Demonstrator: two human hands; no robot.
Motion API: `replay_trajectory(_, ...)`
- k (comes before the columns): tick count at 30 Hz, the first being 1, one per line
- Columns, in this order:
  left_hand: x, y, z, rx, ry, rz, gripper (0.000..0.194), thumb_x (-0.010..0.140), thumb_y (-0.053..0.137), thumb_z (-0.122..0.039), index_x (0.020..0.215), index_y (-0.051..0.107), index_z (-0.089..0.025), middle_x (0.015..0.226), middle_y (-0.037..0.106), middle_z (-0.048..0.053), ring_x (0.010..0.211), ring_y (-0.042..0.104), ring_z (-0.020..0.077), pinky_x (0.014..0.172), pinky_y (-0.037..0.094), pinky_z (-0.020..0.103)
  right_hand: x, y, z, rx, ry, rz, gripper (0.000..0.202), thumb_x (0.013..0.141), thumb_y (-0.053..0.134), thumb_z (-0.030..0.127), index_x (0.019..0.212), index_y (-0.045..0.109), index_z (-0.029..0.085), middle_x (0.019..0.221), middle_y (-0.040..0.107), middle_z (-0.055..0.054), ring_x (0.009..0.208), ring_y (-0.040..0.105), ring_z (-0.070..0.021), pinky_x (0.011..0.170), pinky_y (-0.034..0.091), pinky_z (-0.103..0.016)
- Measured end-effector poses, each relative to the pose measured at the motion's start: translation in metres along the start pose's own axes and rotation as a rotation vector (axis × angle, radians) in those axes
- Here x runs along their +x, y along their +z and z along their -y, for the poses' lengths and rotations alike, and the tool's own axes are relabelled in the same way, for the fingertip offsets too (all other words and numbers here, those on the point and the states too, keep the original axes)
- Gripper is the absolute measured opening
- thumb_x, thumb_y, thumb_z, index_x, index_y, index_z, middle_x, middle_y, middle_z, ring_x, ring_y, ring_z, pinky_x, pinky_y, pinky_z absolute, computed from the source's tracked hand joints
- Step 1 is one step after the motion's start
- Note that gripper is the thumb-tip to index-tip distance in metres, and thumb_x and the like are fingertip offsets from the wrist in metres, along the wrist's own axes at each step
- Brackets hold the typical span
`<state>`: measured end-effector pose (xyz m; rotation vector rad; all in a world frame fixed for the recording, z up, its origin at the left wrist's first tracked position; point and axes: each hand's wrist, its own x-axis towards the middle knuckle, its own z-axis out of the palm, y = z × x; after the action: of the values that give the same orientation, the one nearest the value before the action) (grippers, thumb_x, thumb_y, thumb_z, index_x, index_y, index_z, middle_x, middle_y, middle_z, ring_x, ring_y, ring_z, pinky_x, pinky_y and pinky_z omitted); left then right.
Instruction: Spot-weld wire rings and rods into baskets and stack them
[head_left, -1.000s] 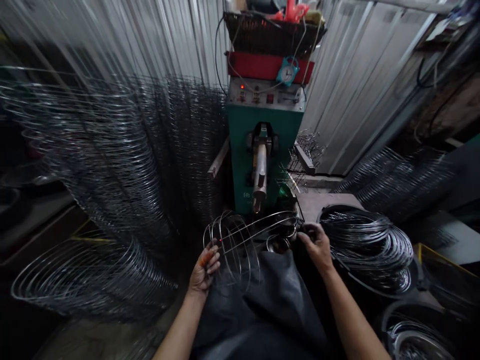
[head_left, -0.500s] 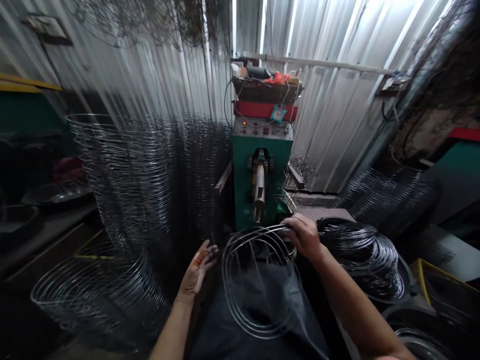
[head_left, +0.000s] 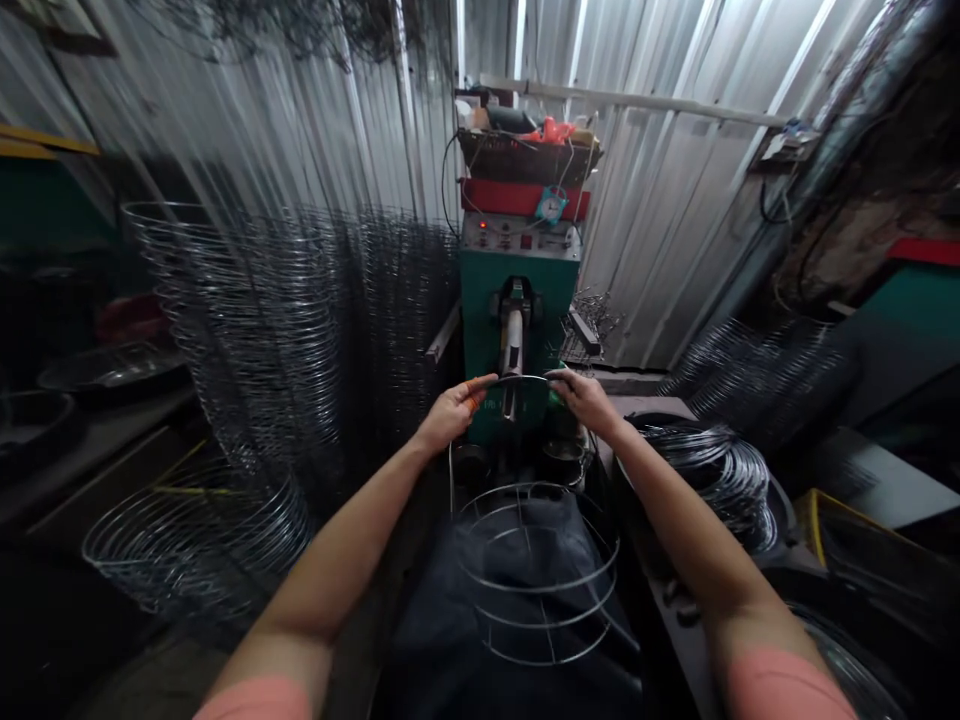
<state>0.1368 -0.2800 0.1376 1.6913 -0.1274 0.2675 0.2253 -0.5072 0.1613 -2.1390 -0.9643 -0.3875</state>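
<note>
A thin metal wire ring (head_left: 529, 378) is held between my two hands at the tip of the spot welder's (head_left: 484, 290) electrode arm (head_left: 514, 340). My left hand (head_left: 448, 415), with orange wrapping on a finger, pinches the ring left of the electrode. On the other side, my right hand (head_left: 589, 400) grips the same ring between thumb and fingers. The ring's lower part drops toward my lap and is partly lost to view. Below my hands, a round wire frame (head_left: 544, 588) of several hoops joined by thin rods sits over the dark cloth (head_left: 427, 620) on my lap.
Tall stacks of wire hoop frames (head_left: 300, 330) stand at left, with another frame stack (head_left: 195, 540) lower down. To the right is a tub of loose wire rings (head_left: 742, 490), beside a yellow-edged crate (head_left: 814, 525). A tool basket (head_left: 525, 158) tops the welder.
My left hand, open before, has moved up and right and closed on a ring. My right hand has shifted slightly left and up. The wire hoops have tipped down onto my lap.
</note>
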Motion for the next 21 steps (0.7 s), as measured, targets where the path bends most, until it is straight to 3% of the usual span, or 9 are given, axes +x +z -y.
replay_trajectory(2,0.009,-0.001,0.012,-0.033,-0.226,0.075,0.045,0.082,0.051,-0.037,0.125,0.051,-0.022,0.049,0.034,-0.008,0.032,0.022,0.0034,0.033,0.015,0.017,-0.007,0.018,-0.021,0.072,0.089,0.025,0.030,0.085,0.047,0.036,0.102,0.062,0.017,0.079,0.065,-0.002,0.072,0.057,-0.0157,0.065,0.041,-0.024)
replay_trajectory(4,0.011,-0.002,0.030,-0.019,-0.369,0.109,0.047,0.081,0.053,-0.037,0.125,0.050,-0.021,0.049,0.032,-0.009,0.032,0.020,0.0030,0.033,0.011,0.017,-0.019,0.041,-0.036,0.090,0.174,0.076,0.027,0.083,0.047,0.033,0.098,0.064,0.017,0.081,0.066,-0.003,0.076,0.058,-0.0169,0.069,0.043,-0.025)
replay_trajectory(10,0.001,-0.013,0.082,0.023,-0.486,0.170,0.052,0.079,0.053,-0.044,0.125,0.048,-0.021,0.050,0.036,-0.009,0.033,0.020,0.0039,0.035,0.012,0.019,-0.041,0.093,-0.051,0.053,0.270,0.194,0.023,0.084,0.044,0.026,0.093,0.064,0.018,0.087,0.067,-0.004,0.082,0.060,-0.0187,0.074,0.044,-0.026)
replay_trajectory(14,0.003,-0.017,0.098,0.124,-0.385,0.180,0.048,0.078,0.053,-0.042,0.119,0.054,-0.017,0.054,0.047,-0.005,0.039,0.034,0.0065,0.040,0.026,0.020,-0.046,0.105,-0.056,-0.042,0.244,0.223,0.024,0.087,0.042,0.025,0.097,0.063,0.018,0.085,0.068,-0.005,0.079,0.061,-0.0190,0.070,0.044,-0.025)
replay_trajectory(17,0.008,-0.015,0.102,0.286,-0.175,0.142,0.035,0.078,0.053,-0.039,0.102,0.063,-0.016,0.073,0.063,0.002,0.065,0.055,0.0131,0.061,0.043,0.024,-0.048,0.107,-0.055,-0.189,0.212,0.252,0.026,0.090,0.040,0.025,0.104,0.062,0.019,0.089,0.068,-0.007,0.082,0.062,-0.0201,0.070,0.044,-0.026)
replay_trajectory(21,0.015,-0.012,0.107,0.404,0.046,0.163,0.030,0.080,0.052,-0.037,0.097,0.065,-0.016,0.092,0.068,0.004,0.089,0.060,0.0188,0.084,0.044,0.029,-0.047,0.105,-0.052,-0.425,0.199,0.369,0.034,0.093,0.036,0.026,0.123,0.052,0.025,0.094,0.067,-0.007,0.083,0.063,-0.0206,0.069,0.044,-0.027)
